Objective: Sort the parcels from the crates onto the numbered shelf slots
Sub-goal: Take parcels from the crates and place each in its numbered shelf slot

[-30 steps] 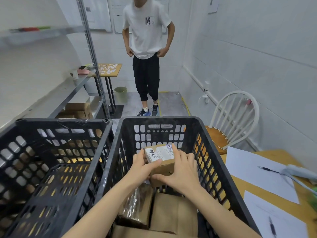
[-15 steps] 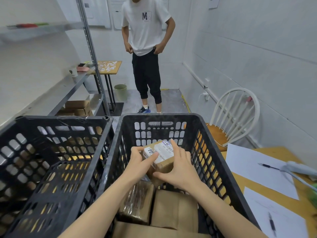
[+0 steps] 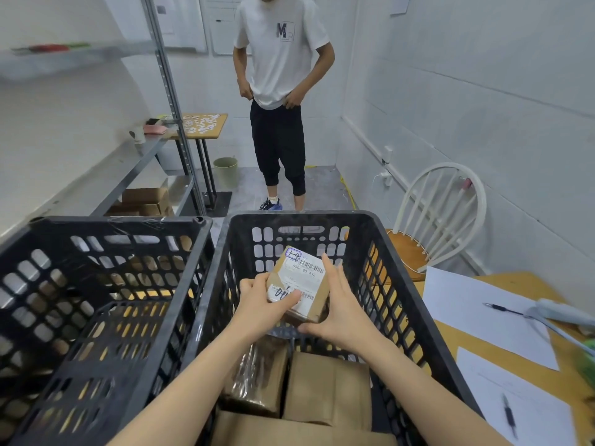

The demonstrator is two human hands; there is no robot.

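Observation:
A small brown cardboard parcel with a white barcode label marked "14" is tilted up above the right black crate. My left hand grips its near left corner, thumb across the label. My right hand holds its right side and underside, fingers along the edge. Several more brown parcels lie in the bottom of that crate. The left black crate stands beside it, with another crate nested inside. The metal shelf runs along the left wall, with boxes on its lower level.
A person in a white T-shirt stands in the aisle ahead. A white chair is at the right. The wooden table on my right carries paper sheets, pens and a white handheld device. A green bin sits by a small far table.
Both hands have lifted the parcel a little and turned it, so its label now faces me with the "14" showing. The person ahead shifted slightly.

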